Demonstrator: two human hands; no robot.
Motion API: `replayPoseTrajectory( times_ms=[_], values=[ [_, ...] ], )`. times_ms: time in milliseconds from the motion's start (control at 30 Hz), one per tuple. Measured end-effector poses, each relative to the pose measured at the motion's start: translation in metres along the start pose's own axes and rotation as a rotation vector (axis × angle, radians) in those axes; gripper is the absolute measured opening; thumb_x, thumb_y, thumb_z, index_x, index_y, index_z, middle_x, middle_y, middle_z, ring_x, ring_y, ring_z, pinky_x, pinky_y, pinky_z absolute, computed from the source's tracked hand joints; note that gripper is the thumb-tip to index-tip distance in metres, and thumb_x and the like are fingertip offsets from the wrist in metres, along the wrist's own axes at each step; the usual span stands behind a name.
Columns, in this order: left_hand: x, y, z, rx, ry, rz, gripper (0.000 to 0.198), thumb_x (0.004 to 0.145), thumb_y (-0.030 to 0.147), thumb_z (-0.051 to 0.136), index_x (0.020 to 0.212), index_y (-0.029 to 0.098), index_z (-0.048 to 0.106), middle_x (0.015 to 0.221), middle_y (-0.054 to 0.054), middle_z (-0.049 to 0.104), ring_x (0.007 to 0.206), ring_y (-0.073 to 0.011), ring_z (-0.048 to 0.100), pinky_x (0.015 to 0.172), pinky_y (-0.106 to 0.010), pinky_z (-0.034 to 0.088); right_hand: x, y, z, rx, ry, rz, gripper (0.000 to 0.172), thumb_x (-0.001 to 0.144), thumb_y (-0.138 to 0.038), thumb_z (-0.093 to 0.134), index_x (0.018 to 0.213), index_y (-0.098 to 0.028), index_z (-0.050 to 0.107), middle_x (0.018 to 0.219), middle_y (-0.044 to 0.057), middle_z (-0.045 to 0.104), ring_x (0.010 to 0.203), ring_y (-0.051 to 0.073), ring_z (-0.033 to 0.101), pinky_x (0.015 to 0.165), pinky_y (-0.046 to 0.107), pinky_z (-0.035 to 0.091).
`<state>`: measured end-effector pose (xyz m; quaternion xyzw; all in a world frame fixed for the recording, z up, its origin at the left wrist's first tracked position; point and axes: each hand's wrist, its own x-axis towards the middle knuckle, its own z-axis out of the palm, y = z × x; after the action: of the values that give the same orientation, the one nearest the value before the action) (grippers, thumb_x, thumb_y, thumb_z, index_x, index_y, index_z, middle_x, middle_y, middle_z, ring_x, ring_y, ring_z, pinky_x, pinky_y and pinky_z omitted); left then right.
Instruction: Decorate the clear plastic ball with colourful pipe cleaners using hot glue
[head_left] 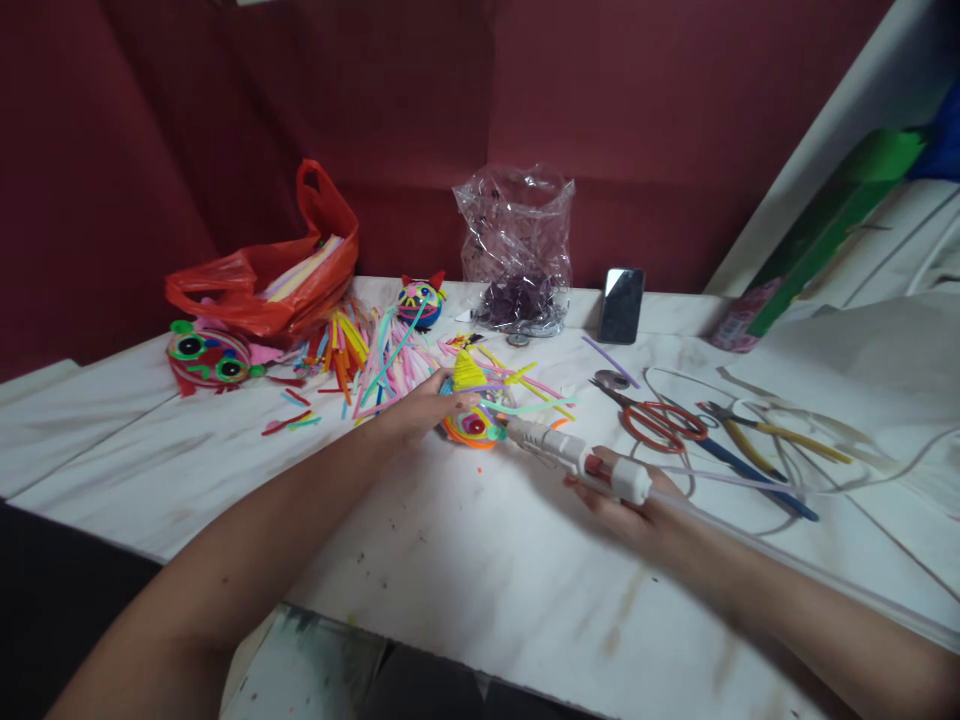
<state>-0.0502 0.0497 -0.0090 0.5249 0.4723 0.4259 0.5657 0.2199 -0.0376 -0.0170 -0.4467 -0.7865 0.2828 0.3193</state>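
Note:
My left hand (433, 404) holds a small colourful pipe-cleaner figure (475, 424) with a yellow cone on top and a red and yellow eye, just above the marble-patterned table. In my right hand (626, 505) is a white glue gun (551, 446), its fingers wrapped round the handle. The gun's nozzle points left and meets or nearly meets the figure's right side; exact contact is too small to tell. A mint-green pipe cleaner (529, 407) sticks out from the figure to the right.
Orange-handled scissors (660, 425), pliers (750, 445) and a white cable lie at right. Behind stand a phone (621, 308) and a clear bag (517, 250). At left are a red bag (259, 285), loose pipe cleaners (390, 365) and two finished-looking figures (214, 358).

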Motion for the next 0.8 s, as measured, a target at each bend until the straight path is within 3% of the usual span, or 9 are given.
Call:
replayPoseTrajectory(
  times_ms=[400, 800],
  values=[
    [0.0046, -0.0076, -0.0061, -0.054, -0.051, 0.025, 0.061, 0.06, 0.036, 0.082, 0.113, 0.024, 0.054, 0.102, -0.005, 0.072, 0.087, -0.0221, 0.071, 0.077, -0.035, 0.056, -0.0008, -0.0007, 0.0001, -0.044, -0.018, 0.016, 0.019, 0.087, -0.034, 0.051, 0.073, -0.023, 0.046, 0.06, -0.003, 0.047, 0.057, 0.014, 0.048, 0.05, 0.026, 0.039],
    [0.0044, -0.0067, -0.009, 0.008, 0.019, -0.018, 0.059, 0.065, 0.035, 0.078, 0.117, 0.025, 0.055, 0.104, -0.005, 0.073, 0.085, -0.0206, 0.071, 0.074, -0.032, 0.054, -0.0001, 0.0033, -0.0025, 0.002, -0.001, 0.031, 0.016, 0.085, -0.033, 0.052, 0.074, -0.022, 0.052, 0.064, 0.0, 0.054, 0.057, 0.015, 0.05, 0.051, 0.027, 0.041]
  ],
)
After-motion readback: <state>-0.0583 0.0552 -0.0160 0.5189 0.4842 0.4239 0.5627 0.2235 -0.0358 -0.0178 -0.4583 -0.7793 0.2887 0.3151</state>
